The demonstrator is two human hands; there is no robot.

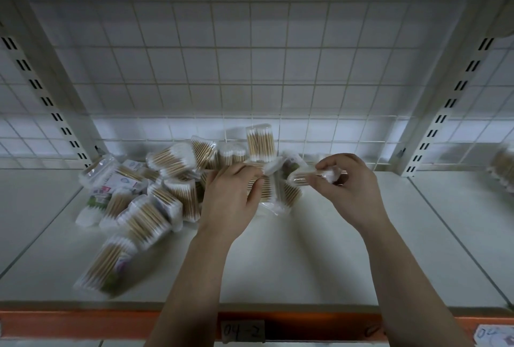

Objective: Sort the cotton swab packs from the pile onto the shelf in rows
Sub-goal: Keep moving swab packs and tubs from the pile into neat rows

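The right hand (347,185) is pinching a lifted pack (314,175) between thumb and curled fingers, holding it just clear of the shelf (306,249), probably so that it can be carried to the bare board lying at 3 o'clock. The left hand (233,193) is curling its fingers over a flat pack (268,192) at the pile's near edge, likely steadying or readying the next one. The pile (155,193) is sprawling from 9 to 12 o'clock of the left hand, its packs tilting and overlapping. One upright pack (260,142) is leaning on the wire grid (250,54) at 12 o'clock. Each pack is showing clear wrap, tan sticks and white tips.
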